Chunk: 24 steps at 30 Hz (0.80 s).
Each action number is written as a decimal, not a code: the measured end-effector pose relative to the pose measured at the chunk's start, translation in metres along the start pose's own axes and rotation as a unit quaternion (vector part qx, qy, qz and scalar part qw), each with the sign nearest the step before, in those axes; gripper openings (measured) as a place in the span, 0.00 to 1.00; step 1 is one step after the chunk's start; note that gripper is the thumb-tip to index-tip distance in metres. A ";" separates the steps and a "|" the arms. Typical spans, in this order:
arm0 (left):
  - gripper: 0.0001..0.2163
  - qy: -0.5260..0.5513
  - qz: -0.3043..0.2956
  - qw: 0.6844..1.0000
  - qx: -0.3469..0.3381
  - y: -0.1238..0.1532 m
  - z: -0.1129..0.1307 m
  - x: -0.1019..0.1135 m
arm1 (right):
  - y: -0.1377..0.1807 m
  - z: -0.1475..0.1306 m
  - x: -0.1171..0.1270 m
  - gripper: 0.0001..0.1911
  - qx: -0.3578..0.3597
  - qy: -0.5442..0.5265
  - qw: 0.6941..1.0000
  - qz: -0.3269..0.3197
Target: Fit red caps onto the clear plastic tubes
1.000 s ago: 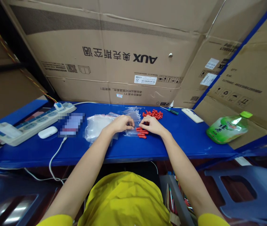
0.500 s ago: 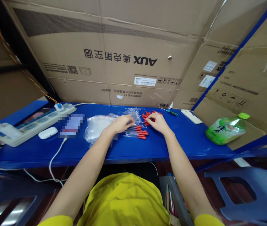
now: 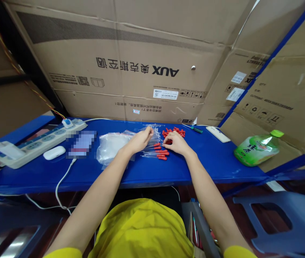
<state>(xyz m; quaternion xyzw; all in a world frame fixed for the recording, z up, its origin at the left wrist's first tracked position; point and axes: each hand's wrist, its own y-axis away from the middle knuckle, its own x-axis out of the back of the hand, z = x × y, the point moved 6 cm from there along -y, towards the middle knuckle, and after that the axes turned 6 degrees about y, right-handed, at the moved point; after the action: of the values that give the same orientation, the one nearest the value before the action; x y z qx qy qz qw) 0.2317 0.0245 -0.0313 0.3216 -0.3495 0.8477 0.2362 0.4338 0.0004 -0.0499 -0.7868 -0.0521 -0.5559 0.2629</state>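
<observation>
My left hand (image 3: 142, 139) has its fingertips pinched together over a pile of thin clear dropper tubes (image 3: 156, 133). What sits in that pinch is too small to make out. Beside the pile, my right hand (image 3: 178, 144) curls its thumb and fingers together in front of a heap of red rubber bulbs (image 3: 178, 131). Red shows between these fingers, but I cannot tell whether a bulb is held. Closer to me lie several droppers (image 3: 162, 153), clear tubes with red bulbs on their right ends. Clear plastic bags (image 3: 111, 145) lie left of my left hand.
Left on the blue table (image 3: 147, 175) are a pixelated phone (image 3: 84, 144), a white case (image 3: 54, 153) and a power strip (image 3: 42, 143). On the right are a green screwdriver (image 3: 197, 129), a white phone-like object (image 3: 218, 134) and a green bottle (image 3: 257, 148). Cardboard (image 3: 131, 43) stands behind.
My left hand has risen slightly away from me over the tubes. My right hand has come back from the bulb heap, toward the tubes and the finished-looking droppers.
</observation>
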 end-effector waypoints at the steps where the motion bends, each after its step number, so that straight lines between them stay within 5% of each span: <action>1: 0.09 -0.014 -0.001 1.000 0.001 0.000 0.000 -0.001 | -0.001 -0.001 -0.001 0.05 0.001 0.006 1.000 -0.001; 8: 0.06 -0.065 -0.089 0.994 0.022 0.001 -0.013 -0.016 | -0.003 -0.005 -0.004 0.09 -0.018 0.039 0.999 0.003; 24: 0.05 -0.081 -0.100 0.991 0.045 0.001 -0.007 -0.017 | -0.004 -0.003 0.003 0.09 -0.040 0.031 0.998 0.041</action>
<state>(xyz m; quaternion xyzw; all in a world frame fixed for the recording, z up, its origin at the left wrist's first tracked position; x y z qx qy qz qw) 0.2400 0.0264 -0.0476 0.4329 -0.2949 0.8058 0.2762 0.4306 0.0018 -0.0448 -0.7804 0.0109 -0.5707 0.2552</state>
